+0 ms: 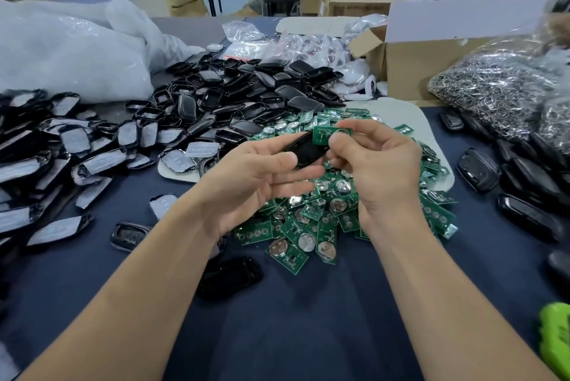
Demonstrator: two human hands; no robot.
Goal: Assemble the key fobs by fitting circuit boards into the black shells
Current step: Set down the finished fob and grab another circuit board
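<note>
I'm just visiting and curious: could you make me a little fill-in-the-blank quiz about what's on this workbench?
1. The left hand holds a glossy black plastic shell, while the right hand pinches a small rectangular circuit board coloured ____.
2. A heap of loose circuit boards lies beneath both hands, on a table covered in dark ____ cloth.
3. The open brown box at the far right is made of ____.

Missing words: green; blue; cardboard.

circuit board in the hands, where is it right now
Head view, centre: the circuit board is pinched by the right hand, just beside the black shell that the left hand holds, above the pile of green boards.
</note>
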